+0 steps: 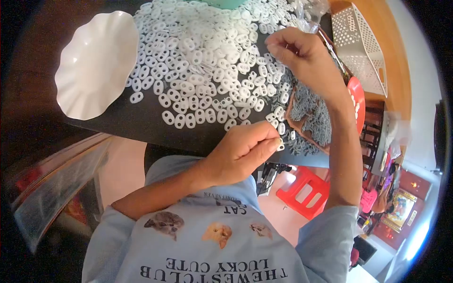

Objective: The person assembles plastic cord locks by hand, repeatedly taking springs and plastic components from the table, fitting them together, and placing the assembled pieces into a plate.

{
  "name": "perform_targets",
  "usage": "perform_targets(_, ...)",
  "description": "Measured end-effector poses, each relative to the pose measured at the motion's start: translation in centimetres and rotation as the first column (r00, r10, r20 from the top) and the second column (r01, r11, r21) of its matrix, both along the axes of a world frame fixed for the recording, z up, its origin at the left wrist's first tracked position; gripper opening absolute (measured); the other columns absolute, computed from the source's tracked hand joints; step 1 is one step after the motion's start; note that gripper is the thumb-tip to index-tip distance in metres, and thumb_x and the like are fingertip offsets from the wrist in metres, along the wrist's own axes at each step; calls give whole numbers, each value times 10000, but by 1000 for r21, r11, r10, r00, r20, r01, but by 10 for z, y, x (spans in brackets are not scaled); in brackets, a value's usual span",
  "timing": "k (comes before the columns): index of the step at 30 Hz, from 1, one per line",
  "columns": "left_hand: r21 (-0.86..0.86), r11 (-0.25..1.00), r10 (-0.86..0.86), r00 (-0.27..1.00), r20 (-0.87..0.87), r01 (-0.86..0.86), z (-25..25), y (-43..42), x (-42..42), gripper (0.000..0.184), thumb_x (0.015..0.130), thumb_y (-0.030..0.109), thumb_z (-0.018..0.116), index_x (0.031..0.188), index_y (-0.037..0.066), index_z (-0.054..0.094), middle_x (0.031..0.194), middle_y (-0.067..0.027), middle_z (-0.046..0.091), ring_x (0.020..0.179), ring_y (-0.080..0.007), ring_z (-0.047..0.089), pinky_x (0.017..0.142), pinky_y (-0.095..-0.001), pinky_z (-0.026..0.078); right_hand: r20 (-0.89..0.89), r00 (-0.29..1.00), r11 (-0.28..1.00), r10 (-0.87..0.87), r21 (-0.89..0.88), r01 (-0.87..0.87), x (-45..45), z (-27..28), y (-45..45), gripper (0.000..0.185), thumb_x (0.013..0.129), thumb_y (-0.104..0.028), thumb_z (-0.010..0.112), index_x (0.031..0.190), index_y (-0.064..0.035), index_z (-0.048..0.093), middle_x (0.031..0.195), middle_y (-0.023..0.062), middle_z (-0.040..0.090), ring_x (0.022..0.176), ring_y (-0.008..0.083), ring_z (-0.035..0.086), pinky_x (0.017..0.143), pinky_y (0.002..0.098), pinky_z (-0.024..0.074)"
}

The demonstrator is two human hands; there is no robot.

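Observation:
Near the table's front edge, my left hand (240, 152) pinches a small white two-holed piece (281, 145) between thumb and finger. Farther up and to the right, my right hand (306, 56) is held above the table with thumb and fingers curled together; what it holds, if anything, is too small to make out. Many white oval two-holed pieces (188, 88) are spread over the dark table (155, 127). A pile of grey stringy pieces (311, 115) lies under and beside my right forearm.
A white wavy-edged dish (96, 66) stands at the left. At the right are a white perforated basket (361, 52) and a red plate (357, 101) with small white pieces. A clear plastic bag (311, 14) lies at the top; a red stool (302, 191) stands below.

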State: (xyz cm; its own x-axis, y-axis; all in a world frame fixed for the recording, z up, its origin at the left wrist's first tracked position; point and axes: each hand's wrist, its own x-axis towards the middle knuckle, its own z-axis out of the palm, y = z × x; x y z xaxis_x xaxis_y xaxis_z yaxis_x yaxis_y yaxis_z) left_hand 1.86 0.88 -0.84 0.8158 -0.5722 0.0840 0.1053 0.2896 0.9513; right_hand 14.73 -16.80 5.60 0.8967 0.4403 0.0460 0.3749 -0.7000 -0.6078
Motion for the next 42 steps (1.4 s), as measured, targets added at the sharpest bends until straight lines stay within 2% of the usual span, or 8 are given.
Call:
perform_targets(2,-2,1000,-16,1000,22,16,-3,0,-2,146,965,152,525,910,18,547,660,4,496,586,-54,432,524,-237,369,-157,986,981,-60,176,88,-29,4,6,175,884,-129,623,923,41,641,772,58,657,724,86,565,655,271,470)
perform_targets(4,-76,997,33,999,28,-31,-8,-3,-5,159,972,165,514,918,20,550,705,-14,534,622,-54,467,555,-226,393,-273,941,930,-198,251,268,-62,6,14,151,888,-102,631,908,47,647,789,23,657,750,76,571,681,251,476)
perform_targets(11,-127,991,41,996,-74,-50,-3,-2,-8,223,996,234,492,977,30,578,822,-12,603,639,-29,445,584,-185,378,-579,798,736,-168,465,492,-124,3,3,123,906,-84,635,968,22,633,834,-1,634,767,42,554,678,199,457)
perform_targets(16,-147,987,71,997,28,-67,-16,-8,-12,230,996,242,497,979,28,580,806,-7,602,595,-13,413,525,-180,347,-546,825,815,-145,407,413,-136,2,-10,98,902,-78,629,926,15,613,777,-23,579,701,28,487,598,201,403)
perform_targets(21,-113,991,70,996,-58,-76,-4,-3,-11,237,993,244,505,962,23,584,779,-1,595,601,-15,422,527,-178,348,-642,761,885,-99,292,362,-146,8,-19,111,900,-89,624,906,18,600,719,-37,531,658,27,437,556,211,367)
perform_targets(23,-126,990,56,995,-83,-67,-2,-5,-11,238,991,245,510,956,22,586,773,1,592,605,-18,428,529,-176,348,-542,839,888,-51,359,286,-151,1,-21,102,905,-85,613,885,15,616,696,-33,541,653,26,447,553,213,367)
perform_targets(26,-128,990,48,994,-100,-61,-4,-4,-12,228,987,235,513,947,24,588,767,6,584,608,-18,433,528,-173,345,-547,799,782,-251,372,500,-155,13,-13,122,912,-90,602,859,14,635,681,-15,558,644,30,466,551,214,370)
perform_targets(42,-49,998,-43,996,-79,39,-4,-2,-11,142,951,101,497,886,8,583,741,0,546,661,-42,463,581,-195,364,-433,860,855,-269,303,421,-161,14,-13,192,932,-135,576,828,11,644,635,-12,554,584,42,462,508,231,351)
